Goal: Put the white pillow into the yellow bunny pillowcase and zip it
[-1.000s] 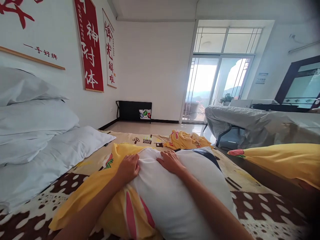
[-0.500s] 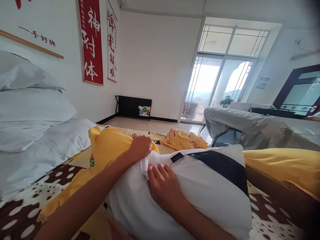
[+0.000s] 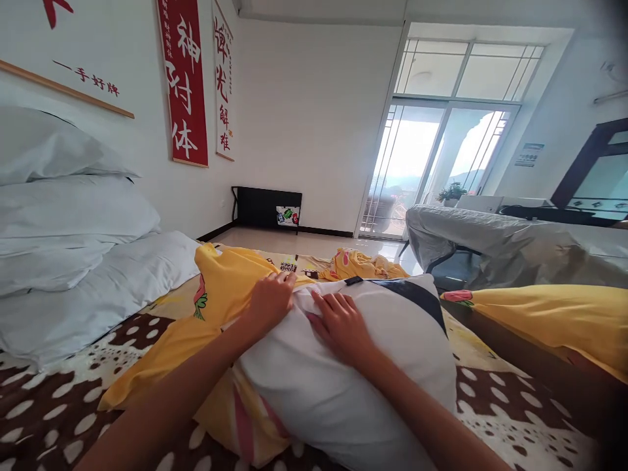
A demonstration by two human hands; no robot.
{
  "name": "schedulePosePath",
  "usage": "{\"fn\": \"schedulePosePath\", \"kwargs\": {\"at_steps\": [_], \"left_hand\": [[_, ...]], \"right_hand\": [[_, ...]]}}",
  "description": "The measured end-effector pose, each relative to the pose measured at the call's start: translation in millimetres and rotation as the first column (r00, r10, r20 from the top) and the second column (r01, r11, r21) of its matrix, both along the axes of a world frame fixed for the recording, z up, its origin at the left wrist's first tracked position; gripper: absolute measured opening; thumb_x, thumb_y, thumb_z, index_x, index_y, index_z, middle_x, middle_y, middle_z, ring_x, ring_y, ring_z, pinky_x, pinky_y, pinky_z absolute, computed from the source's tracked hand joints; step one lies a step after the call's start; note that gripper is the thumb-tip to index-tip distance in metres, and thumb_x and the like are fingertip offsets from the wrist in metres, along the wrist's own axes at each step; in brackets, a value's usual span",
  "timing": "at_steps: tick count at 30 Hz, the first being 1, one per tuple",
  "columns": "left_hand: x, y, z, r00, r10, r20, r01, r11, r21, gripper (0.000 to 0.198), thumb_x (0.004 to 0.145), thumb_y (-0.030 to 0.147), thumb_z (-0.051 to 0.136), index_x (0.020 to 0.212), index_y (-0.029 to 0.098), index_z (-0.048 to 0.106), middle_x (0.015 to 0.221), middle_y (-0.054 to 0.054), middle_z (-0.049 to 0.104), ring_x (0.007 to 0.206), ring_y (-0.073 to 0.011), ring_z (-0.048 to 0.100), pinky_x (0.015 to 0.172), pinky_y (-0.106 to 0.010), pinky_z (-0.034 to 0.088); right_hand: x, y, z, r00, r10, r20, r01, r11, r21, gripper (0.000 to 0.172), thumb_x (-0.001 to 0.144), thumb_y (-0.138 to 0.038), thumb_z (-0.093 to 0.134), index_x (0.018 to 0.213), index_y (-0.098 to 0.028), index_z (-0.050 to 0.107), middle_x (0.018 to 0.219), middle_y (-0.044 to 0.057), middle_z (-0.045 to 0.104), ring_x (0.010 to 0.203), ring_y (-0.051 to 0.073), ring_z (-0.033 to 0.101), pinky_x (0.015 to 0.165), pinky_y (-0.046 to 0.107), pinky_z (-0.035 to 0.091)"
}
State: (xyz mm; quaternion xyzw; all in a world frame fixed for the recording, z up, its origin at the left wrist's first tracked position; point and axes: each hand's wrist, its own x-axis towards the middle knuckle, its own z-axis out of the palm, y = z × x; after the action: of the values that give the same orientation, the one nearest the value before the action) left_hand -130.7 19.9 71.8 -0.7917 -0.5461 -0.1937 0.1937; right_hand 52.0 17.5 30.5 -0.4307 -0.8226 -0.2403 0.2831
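A white pillow with a dark band and a small black tag lies in front of me, its left end partly inside a yellow printed pillowcase. My left hand is closed on the pillowcase's edge where it meets the pillow. Beside it, my right hand grips the upper left part of the pillow, fingers bent into the white cloth. The lower side of the pillowcase, with pink stripes, spreads out under the pillow. How far the pillow reaches inside is hidden.
White pillows are stacked at the left against the wall. A brown and cream spotted blanket lies underneath. Crumpled yellow cloth sits farther back. At the right is a leg in yellow cloth, with plastic-covered furniture behind.
The pillow has shifted left and tipped lower, its tag and band now less visible. My right hand has moved slightly up and right. More of the pillowcase shows beneath the pillow.
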Motion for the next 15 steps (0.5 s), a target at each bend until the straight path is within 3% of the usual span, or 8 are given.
{"fn": "schedulePosePath", "kwargs": {"at_steps": [5, 8, 11, 15], "left_hand": [[21.1, -17.5, -17.1, 0.992, -0.103, -0.072, 0.108, 0.991, 0.073, 0.016, 0.09, 0.018, 0.039, 0.09, 0.018, 0.056, 0.092, -0.009, 0.063, 0.08, -0.0222, 0.058, 0.066, -0.034, 0.044], [30.2, -42.9, -21.3, 0.973, -0.182, -0.144, 0.212, 0.949, 0.232, 0.019, 0.091, 0.016, 0.036, 0.086, 0.018, 0.054, 0.081, -0.007, 0.06, 0.07, -0.0215, 0.056, 0.061, -0.035, 0.042], [22.9, -62.4, -23.8, 0.943, -0.265, -0.203, 0.324, 0.872, 0.366, 0.019, 0.09, 0.015, 0.035, 0.082, 0.019, 0.052, 0.072, -0.005, 0.057, 0.063, -0.021, 0.053, 0.054, -0.035, 0.041], [2.1, -82.7, -11.6, 0.903, -0.336, -0.268, 0.418, 0.833, 0.362, 0.017, 0.087, 0.011, 0.039, 0.086, 0.015, 0.055, 0.071, -0.004, 0.057, 0.062, -0.0189, 0.053, 0.054, -0.032, 0.043]], "right_hand": [[-16.0, 15.3, 91.2, 0.972, -0.149, -0.181, 0.12, 0.979, -0.162, 0.039, 0.098, -0.036, 0.032, 0.123, -0.021, 0.059, 0.103, 0.007, 0.069, 0.1, 0.022, 0.061, 0.087, 0.034, 0.042], [-42.6, 38.1, 121.3, 0.985, -0.128, -0.118, 0.08, 0.934, -0.348, 0.042, 0.097, -0.039, 0.035, 0.128, -0.019, 0.055, 0.117, 0.011, 0.065, 0.111, 0.025, 0.057, 0.095, 0.04, 0.038], [-66.6, 60.8, 112.5, 0.994, 0.085, -0.07, -0.11, 0.786, -0.608, 0.048, 0.095, -0.049, 0.035, 0.129, -0.021, 0.055, 0.126, 0.01, 0.062, 0.119, 0.025, 0.053, 0.101, 0.041, 0.036], [-73.7, 76.6, 80.9, 0.952, 0.279, -0.127, -0.269, 0.56, -0.783, 0.058, 0.094, -0.058, 0.027, 0.12, -0.024, 0.065, 0.12, 0.003, 0.066, 0.114, 0.021, 0.058, 0.098, 0.034, 0.042]]}}
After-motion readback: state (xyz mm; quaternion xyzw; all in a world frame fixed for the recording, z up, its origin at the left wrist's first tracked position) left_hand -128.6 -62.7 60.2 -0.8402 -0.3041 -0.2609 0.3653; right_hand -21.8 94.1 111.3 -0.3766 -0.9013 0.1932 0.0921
